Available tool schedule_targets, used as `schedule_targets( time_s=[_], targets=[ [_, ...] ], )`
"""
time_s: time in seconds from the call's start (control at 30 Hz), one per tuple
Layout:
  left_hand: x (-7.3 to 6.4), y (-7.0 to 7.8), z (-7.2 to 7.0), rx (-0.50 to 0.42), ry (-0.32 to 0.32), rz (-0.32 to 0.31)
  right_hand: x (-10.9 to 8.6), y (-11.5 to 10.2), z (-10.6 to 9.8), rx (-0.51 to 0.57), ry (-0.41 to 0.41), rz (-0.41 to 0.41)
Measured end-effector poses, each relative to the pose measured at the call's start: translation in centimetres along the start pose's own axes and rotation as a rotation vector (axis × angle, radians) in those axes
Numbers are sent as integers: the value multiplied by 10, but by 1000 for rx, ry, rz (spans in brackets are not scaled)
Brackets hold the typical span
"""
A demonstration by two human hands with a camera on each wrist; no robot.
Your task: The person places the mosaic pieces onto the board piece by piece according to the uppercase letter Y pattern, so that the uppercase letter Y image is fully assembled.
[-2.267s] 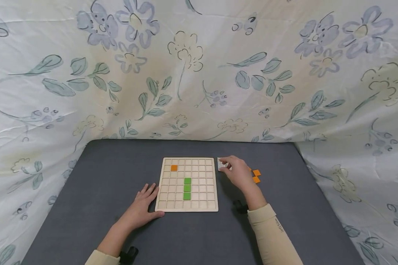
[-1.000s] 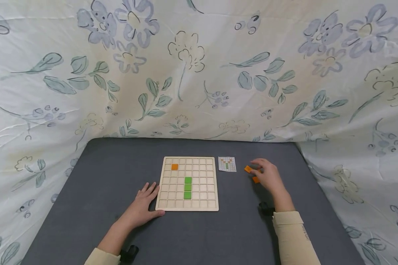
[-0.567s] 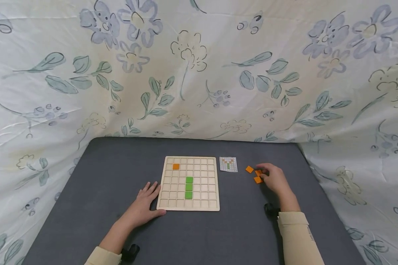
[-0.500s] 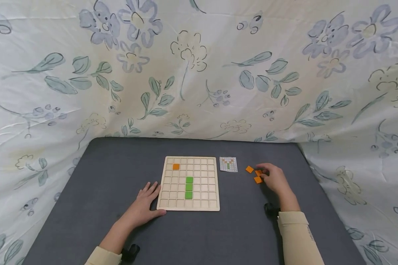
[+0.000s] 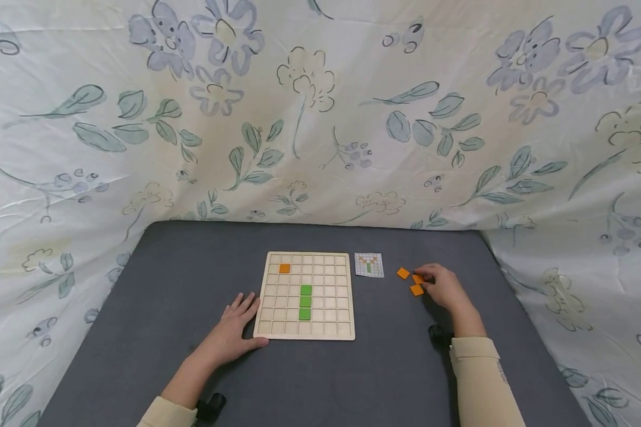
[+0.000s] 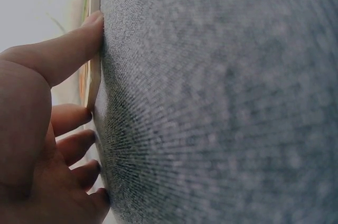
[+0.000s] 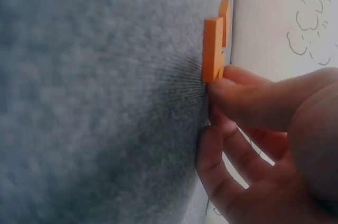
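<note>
My left hand [image 5: 229, 329] lies spread at the wooden grid board [image 5: 331, 332], fingers at its left edge and thumb at its near-left corner. In the left wrist view the thumb [image 6: 79, 44] rests against the board's rim [image 6: 94, 76]. One orange square tile [image 5: 285, 268] and a column of three green square tiles [image 5: 305, 301] sit in the board's cells. At the right, my right hand [image 5: 446, 289] pinches an orange tile [image 5: 417, 279] between thumb and index finger, close to the table. Beside it lie two more orange tiles, a near one [image 5: 416, 290] and a left one [image 5: 403, 273].
A small printed pattern card [image 5: 369, 265] lies between the board and the loose tiles. The dark grey cloth-covered table [image 5: 320, 385] ends at a floral curtain [image 5: 320, 178] behind and at both sides. Black wrist straps show at both wrists.
My right hand left the pattern card and moved right to the orange tiles, with thumb and index finger coming round one of them. My left hand stayed at the board.
</note>
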State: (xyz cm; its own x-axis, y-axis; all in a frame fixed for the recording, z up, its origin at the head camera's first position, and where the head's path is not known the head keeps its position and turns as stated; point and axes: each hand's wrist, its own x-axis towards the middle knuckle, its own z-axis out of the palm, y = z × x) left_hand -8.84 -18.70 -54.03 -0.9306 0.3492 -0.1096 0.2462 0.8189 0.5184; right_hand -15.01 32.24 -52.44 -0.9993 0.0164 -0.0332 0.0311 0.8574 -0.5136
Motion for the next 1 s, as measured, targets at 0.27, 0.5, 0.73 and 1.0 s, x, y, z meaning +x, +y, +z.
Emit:
schedule_targets(
  time_s=[0.27,0.5,0.73,1.0],
  targets=[
    [0,3,0,7,2,-9,0,4,-1,-15,-12,-32],
    [-1,2,0,11,0,-14,-2,1,-3,-5,1,-15],
    [0,2,-2,1,-9,-13,-5,-9,-2,-6,37,-37],
    [2,2,-4,4,-11,-11,-4,-35,1,-9,76,-70]
  ],
)
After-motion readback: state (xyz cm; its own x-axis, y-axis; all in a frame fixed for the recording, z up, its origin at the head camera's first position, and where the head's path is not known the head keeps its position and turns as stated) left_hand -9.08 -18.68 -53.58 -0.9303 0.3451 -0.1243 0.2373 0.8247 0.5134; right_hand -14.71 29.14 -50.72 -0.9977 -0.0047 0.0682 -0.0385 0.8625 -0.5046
